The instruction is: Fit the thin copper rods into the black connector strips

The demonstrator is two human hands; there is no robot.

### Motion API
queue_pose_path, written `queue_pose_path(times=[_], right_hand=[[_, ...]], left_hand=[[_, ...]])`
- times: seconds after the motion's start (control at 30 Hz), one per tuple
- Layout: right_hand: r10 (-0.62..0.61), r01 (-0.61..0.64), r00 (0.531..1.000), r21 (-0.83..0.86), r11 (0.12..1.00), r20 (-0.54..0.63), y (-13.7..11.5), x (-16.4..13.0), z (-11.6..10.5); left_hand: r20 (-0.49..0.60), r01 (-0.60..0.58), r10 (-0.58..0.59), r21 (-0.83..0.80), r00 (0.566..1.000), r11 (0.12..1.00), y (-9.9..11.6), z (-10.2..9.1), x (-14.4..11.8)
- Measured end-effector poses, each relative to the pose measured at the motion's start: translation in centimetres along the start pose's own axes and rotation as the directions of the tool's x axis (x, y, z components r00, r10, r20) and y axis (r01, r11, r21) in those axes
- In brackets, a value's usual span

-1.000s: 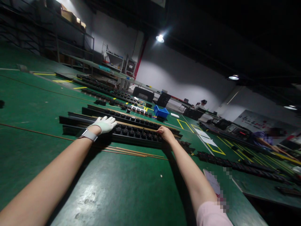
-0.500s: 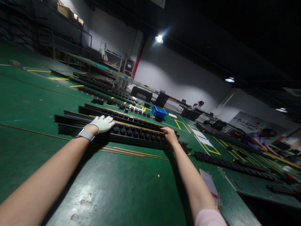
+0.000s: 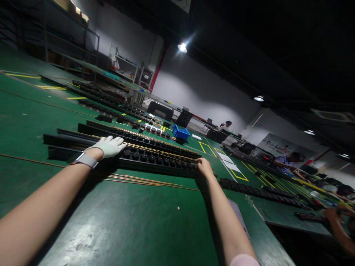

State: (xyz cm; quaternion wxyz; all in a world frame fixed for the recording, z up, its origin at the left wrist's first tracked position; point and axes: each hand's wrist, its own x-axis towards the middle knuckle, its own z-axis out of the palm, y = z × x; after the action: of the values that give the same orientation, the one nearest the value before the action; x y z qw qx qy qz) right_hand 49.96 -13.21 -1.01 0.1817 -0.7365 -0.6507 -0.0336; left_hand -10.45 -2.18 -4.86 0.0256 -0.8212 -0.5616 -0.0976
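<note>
My left hand, in a pale glove with a grey band at the wrist, lies with fingers stretched over long black rails. Thin brass-coloured rods run lengthwise on the rails, passing by the left fingertips. Toward their right end, my bare right hand is closed in a pinch on the rods; how many it holds I cannot tell. Rows of round black parts sit along the rails. In front of them, several loose copper-coloured rods rest on the green table.
Behind the rails stand a blue bin and strips of black parts. Paper sheets and a black strip lie to the right. A flat tablet-like object is partly behind my right forearm. Co-workers are at the right.
My right hand has moved right, farther from my left hand, along the rods. The left hand stays flat on the rails. The view has turned slightly right, showing another person's arms at the right edge.
</note>
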Motion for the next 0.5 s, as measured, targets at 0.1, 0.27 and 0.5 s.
queue_pose_path(times=[0.1, 0.27, 0.5], right_hand=[[0.002, -0.002, 0.996, -0.004, 1.0, 0.084, 0.6, 0.9, -0.9], [-0.052, 0.046, 0.974, 0.034, 0.998, 0.22, 1.0, 2.0, -0.7], [-0.057, 0.034, 0.958, 0.089, 0.995, 0.279, 1.0, 2.7, 0.2]], left_hand=[[-0.002, -0.004, 0.004, -0.001, 1.0, 1.0, -0.3, 0.1, 0.1], [0.017, -0.005, 0.005, 0.0, 1.0, 1.0, -0.2, -0.2, 0.1], [0.016, -0.003, 0.003, -0.003, 1.0, 1.0, -0.1, -0.2, 0.1]])
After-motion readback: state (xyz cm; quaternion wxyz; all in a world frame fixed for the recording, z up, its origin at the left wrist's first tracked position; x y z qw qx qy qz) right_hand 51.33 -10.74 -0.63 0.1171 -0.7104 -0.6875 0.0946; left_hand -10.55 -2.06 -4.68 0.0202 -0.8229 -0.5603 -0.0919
